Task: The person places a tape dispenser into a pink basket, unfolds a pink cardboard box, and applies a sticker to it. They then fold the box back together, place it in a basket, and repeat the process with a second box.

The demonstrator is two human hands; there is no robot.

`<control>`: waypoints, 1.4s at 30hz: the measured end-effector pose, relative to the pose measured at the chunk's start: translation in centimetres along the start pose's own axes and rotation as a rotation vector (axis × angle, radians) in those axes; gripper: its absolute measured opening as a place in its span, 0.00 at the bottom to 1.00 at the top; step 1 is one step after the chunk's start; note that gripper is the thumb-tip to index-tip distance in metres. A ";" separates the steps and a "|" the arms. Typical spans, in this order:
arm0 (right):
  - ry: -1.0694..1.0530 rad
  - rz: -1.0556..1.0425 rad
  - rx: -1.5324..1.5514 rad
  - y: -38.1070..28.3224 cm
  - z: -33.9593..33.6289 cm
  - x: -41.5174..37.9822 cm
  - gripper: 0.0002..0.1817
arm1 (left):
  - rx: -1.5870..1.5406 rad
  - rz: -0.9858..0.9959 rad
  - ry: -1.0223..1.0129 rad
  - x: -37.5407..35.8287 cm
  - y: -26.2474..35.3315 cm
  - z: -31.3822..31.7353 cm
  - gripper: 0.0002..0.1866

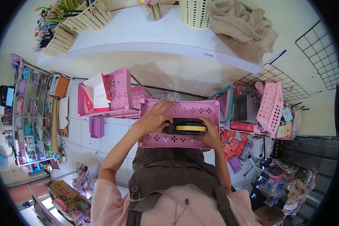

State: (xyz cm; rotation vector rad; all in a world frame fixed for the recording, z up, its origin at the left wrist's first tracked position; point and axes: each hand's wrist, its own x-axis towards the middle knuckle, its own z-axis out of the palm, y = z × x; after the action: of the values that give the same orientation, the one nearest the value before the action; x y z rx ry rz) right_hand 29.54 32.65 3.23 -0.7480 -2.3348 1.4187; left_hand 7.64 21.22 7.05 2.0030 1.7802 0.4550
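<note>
A black tape dispenser (172, 127) with a yellow roll (191, 128) sits over the pink tray (180, 142), which has flower-shaped cutouts and lies in front of my body. My left hand (153, 119) reaches across the tray's left side, its thumb and fingers closed on the dispenser's left end. At the other end, my right hand (210, 134) grips the dispenser near the yellow roll, beside the tray's right wall. The fingertips are partly hidden against the black body.
Another pink tray (118, 90) at the left holds a white and red box (96, 93). Right of me stand a pink basket (270, 107) and a dark grey bin (245, 108). Red packets (235, 147) lie lower right. A white shelf (147, 35) spans the wall ahead.
</note>
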 end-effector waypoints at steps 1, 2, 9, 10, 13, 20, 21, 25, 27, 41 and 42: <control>-0.002 -0.003 0.017 0.4 0.1 0.0 0.35 | 0.019 0.014 -0.041 0.2 -0.2 -0.2 0.08; -0.004 -0.004 0.034 0.5 0.2 0.0 0.35 | 0.038 0.028 -0.082 0.4 -0.3 -0.4 0.08; -0.002 -0.006 0.026 0.5 0.1 -0.1 0.35 | -0.005 0.063 -0.109 1.4 -1.6 0.3 0.06; -0.007 -0.006 0.039 0.6 0.1 0.0 0.35 | -0.007 0.086 -0.117 1.5 -1.6 0.2 0.05; 0.001 -0.027 0.041 0.9 0.2 0.0 0.35 | -0.042 0.126 -0.121 1.7 -1.9 0.4 0.05; 0.018 -0.041 0.039 0.4 0.1 0.1 0.35 | -0.214 0.236 -0.148 2.3 -3.2 1.0 0.05; 0.021 -0.043 0.038 0.5 0.1 0.1 0.35 | -0.211 0.239 -0.146 2.3 -3.3 1.1 0.05; 0.030 -0.047 0.081 0.8 0.2 0.0 0.36 | -0.346 0.246 -0.184 2.3 -3.5 0.8 0.05; 0.036 -0.060 0.077 0.7 0.2 0.0 0.36 | -0.424 0.227 -0.206 2.3 -3.1 -0.1 0.06; 0.065 -0.030 0.082 1.0 0.7 0.3 0.35 | -0.181 -0.098 -0.421 2.6 0.9 -3.8 0.06; 0.063 -0.032 0.081 0.9 0.6 0.3 0.35 | -0.181 -0.099 -0.419 2.6 0.8 -3.7 0.06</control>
State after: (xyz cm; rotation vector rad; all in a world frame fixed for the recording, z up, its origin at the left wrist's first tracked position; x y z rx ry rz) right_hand 29.22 32.71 2.11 -0.7193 -2.2180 1.4454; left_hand 6.81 24.09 10.60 1.7242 1.5108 0.1431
